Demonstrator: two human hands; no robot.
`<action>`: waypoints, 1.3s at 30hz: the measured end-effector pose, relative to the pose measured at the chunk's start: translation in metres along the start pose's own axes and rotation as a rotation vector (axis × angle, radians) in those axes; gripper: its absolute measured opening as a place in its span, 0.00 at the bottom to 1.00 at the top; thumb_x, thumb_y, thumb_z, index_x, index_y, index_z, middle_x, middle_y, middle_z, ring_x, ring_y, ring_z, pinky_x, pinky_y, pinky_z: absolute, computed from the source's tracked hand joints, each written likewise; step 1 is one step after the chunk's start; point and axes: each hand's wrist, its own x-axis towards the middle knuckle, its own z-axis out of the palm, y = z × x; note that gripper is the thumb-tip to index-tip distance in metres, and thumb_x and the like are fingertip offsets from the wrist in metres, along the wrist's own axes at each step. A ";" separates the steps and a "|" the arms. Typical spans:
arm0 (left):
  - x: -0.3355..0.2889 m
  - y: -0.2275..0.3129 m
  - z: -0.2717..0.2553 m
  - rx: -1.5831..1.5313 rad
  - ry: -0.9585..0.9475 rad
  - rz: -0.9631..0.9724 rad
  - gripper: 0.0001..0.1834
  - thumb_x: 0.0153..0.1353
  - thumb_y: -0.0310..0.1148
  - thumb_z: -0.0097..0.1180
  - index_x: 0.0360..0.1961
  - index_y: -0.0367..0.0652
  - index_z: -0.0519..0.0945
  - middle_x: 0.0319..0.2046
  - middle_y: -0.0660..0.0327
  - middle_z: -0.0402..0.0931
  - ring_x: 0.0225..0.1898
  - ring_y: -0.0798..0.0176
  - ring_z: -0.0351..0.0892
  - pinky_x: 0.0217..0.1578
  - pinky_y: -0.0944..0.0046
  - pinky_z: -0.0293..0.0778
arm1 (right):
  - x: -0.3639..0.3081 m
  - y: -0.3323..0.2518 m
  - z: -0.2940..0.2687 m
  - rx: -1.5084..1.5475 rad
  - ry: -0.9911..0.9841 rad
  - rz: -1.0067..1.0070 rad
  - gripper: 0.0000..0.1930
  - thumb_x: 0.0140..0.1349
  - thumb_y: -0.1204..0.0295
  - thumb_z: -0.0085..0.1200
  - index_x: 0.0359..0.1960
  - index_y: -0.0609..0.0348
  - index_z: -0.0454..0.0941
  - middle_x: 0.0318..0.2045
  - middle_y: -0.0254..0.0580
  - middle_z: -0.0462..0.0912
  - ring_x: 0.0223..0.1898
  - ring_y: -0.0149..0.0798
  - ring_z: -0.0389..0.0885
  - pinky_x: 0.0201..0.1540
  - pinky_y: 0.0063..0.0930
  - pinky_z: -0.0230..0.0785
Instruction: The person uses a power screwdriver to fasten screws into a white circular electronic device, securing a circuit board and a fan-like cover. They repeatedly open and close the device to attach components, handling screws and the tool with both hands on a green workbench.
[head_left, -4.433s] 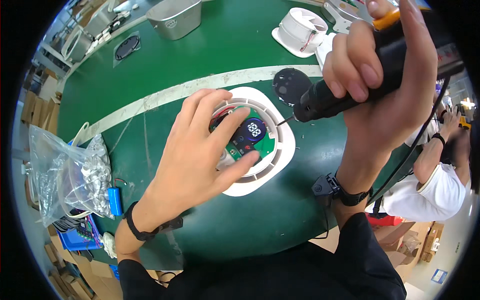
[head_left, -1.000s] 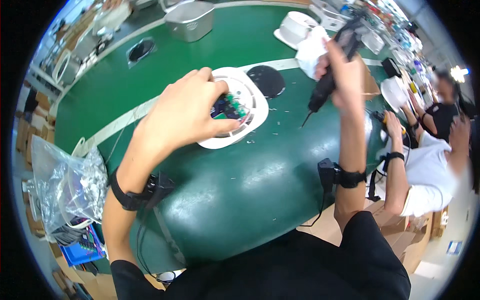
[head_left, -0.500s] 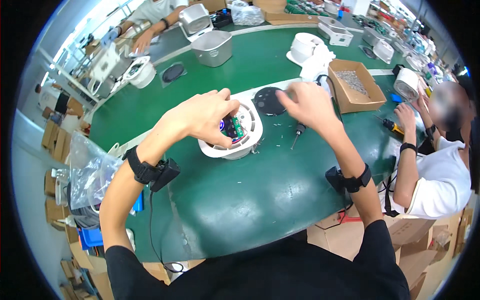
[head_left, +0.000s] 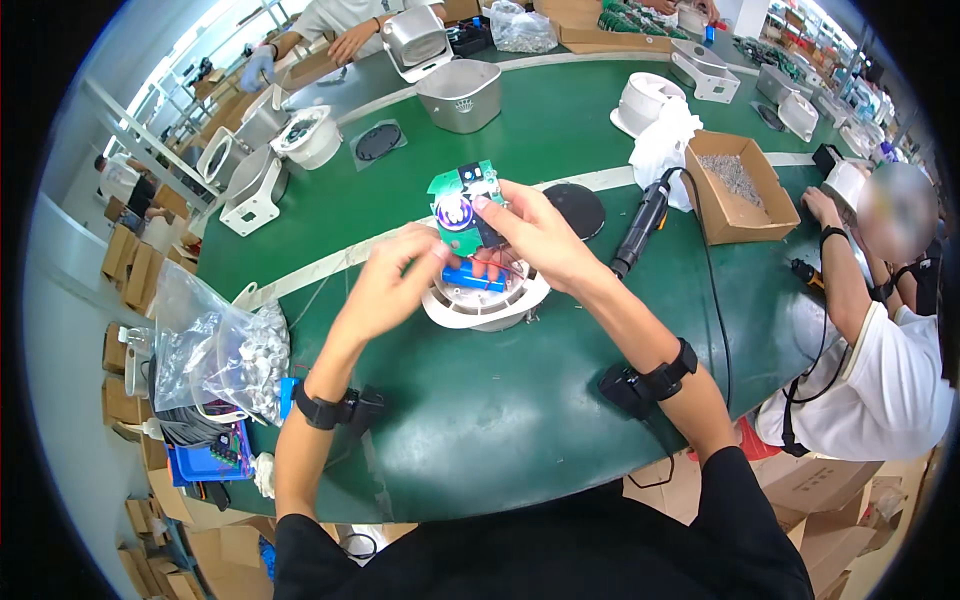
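The green circuit board (head_left: 445,238) with its lit round display is lifted just above the white housing (head_left: 489,318), between the two hands. The right hand (head_left: 548,238) pinches the board's right side, thumb on the face and fingers behind, a grip that probably steadies it with the display turned up to the wearer. The left hand (head_left: 388,288) has thumb and forefinger close together at the board's lower left corner; I cannot tell whether they grip its edge. Below the board, between the hands, a blue cylindrical battery (head_left: 470,277) lies over the housing's mouth, with red wires (head_left: 512,268) beside it that may be why the board stays close. Beyond the right hand are a black disc (head_left: 576,212) and a corded electric screwdriver (head_left: 642,228), laid down perhaps to free that hand, and farther right a cardboard box (head_left: 748,226) of screws. Well left of the left hand, a clear plastic bag (head_left: 190,345) sits at the edge of the green counter (head_left: 500,430).
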 end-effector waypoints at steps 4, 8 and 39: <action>0.004 -0.011 -0.005 -0.296 -0.119 -0.038 0.22 0.74 0.39 0.55 0.23 0.36 0.74 0.27 0.65 0.76 0.26 0.73 0.68 0.26 0.64 0.66 | 0.008 0.002 -0.007 -0.040 -0.010 0.140 0.14 0.78 0.61 0.50 0.49 0.61 0.75 0.29 0.32 0.80 0.19 0.21 0.73 0.18 0.14 0.62; 0.008 -0.030 -0.015 -1.037 0.165 -0.003 0.19 0.74 0.38 0.52 0.25 0.39 0.71 0.19 0.66 0.69 0.24 0.68 0.67 0.25 0.63 0.65 | 0.008 -0.002 -0.028 0.094 -0.082 0.168 0.15 0.78 0.60 0.51 0.49 0.61 0.76 0.29 0.31 0.80 0.15 0.17 0.59 0.15 0.14 0.49; -0.024 -0.050 -0.004 -0.838 0.466 -0.517 0.23 0.79 0.42 0.47 0.60 0.32 0.78 0.57 0.53 0.81 0.55 0.60 0.83 0.54 0.56 0.79 | -0.082 -0.002 -0.150 -0.166 0.708 -0.130 0.20 0.69 0.61 0.57 0.48 0.69 0.78 0.22 0.41 0.80 0.17 0.37 0.78 0.29 0.28 0.80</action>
